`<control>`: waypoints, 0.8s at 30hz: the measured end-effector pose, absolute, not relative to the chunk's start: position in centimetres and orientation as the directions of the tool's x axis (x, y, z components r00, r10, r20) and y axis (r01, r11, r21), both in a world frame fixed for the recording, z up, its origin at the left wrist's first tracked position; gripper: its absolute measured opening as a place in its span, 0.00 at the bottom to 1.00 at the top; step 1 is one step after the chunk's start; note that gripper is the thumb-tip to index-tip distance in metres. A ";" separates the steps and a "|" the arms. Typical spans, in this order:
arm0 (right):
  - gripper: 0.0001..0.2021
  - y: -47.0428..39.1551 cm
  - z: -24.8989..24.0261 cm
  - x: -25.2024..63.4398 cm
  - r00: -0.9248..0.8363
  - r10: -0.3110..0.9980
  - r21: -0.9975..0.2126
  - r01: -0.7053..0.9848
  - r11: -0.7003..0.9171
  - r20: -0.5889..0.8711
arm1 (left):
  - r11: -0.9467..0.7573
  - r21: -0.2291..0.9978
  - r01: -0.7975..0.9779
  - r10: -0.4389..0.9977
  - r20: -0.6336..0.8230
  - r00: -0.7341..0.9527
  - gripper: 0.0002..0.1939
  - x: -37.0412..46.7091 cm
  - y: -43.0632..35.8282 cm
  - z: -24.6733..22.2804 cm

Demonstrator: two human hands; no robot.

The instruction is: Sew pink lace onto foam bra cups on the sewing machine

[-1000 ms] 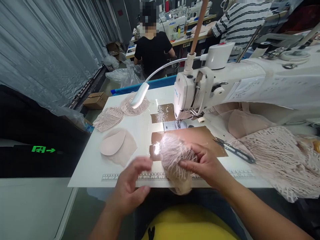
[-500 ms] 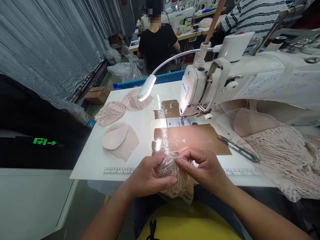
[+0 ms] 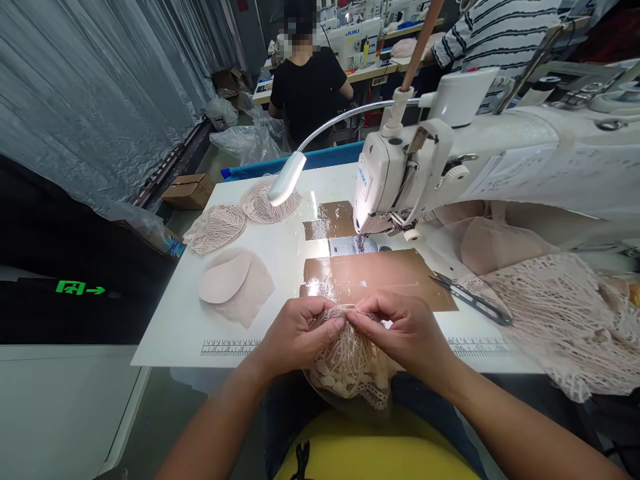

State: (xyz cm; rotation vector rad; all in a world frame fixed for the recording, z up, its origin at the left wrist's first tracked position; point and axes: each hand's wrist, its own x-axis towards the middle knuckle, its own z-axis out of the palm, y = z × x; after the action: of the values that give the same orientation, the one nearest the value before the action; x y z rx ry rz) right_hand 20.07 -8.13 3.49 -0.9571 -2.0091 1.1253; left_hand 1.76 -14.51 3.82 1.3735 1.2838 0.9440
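Observation:
A beige lace piece (image 3: 350,367) hangs bunched at the table's front edge, over the lap. My left hand (image 3: 297,333) pinches its top edge between thumb and fingers. Close beside it, my right hand (image 3: 395,327) pinches the same edge, the fingertips of both hands almost touching. Just behind the hands lies brown tape (image 3: 370,270) on the white table (image 3: 165,327), in front of the needle area of a white sewing machine (image 3: 383,173). Thread snips (image 3: 473,300) rest to the right of my right hand.
Two lace cups (image 3: 217,228) and a smooth cup on mesh (image 3: 227,277) lie at the left. More beige lace (image 3: 560,313) is heaped at the right. A lamp (image 3: 287,179) arches over the table. Beyond it sits a person in black (image 3: 313,87); a striped sleeve (image 3: 455,43) shows behind the machine.
My left thumb has moved up to the lace's top edge, close to my right fingertips. The lace now hangs more spread out below the hands. The view has shifted slightly.

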 end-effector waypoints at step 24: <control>0.12 -5.6 3.3 21.4 -0.757 0.650 -0.983 -0.058 -0.174 -0.071 | 0.043 0.999 0.028 0.939 -0.050 0.340 0.11 2.6 -12.2 4.4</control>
State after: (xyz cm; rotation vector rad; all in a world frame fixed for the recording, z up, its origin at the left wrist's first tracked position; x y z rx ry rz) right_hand 21.45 -5.60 3.26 -0.6802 -1.6231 1.9789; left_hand 2.57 -12.23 4.37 1.3336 0.9854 0.9073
